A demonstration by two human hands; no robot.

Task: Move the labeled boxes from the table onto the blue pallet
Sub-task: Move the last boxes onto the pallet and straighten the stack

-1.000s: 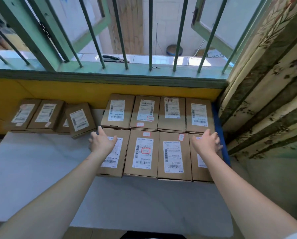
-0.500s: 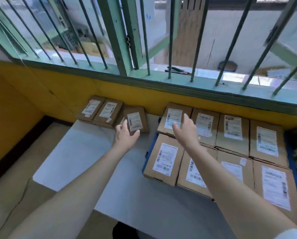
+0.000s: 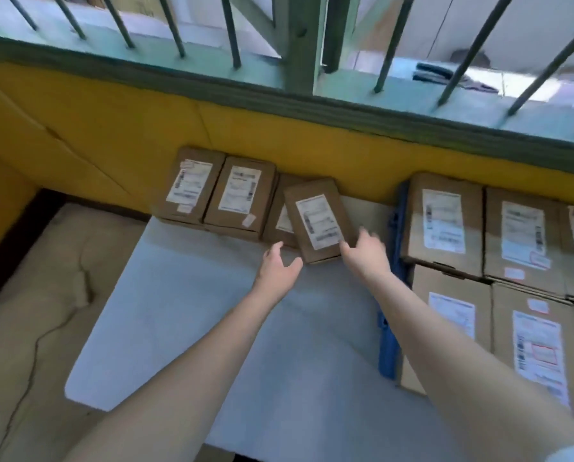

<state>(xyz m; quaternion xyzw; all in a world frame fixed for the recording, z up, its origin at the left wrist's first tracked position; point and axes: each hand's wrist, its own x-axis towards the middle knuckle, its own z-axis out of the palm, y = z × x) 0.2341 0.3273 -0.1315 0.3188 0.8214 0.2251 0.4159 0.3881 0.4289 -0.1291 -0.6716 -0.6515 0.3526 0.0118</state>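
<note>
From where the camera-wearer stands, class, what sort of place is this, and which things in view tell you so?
Probably a small parcel packing or dispatch room, not a large warehouse. Clues: cardboard boxes with shipping labels by the yellow wall, more stacked on a blue pallet, and a barred window above the white table.

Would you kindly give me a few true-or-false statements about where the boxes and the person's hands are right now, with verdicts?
1. Both hands reach toward the tilted box lying on top of another box. True.
2. The left hand is gripping a box and lifting it. False: its fingers are spread, just short of the box.
3. The right hand is at the tilted box's near right corner. True.
4. The blue pallet holds no boxes. False: labeled boxes cover it.
5. The wall below the window is yellow. True.
</note>
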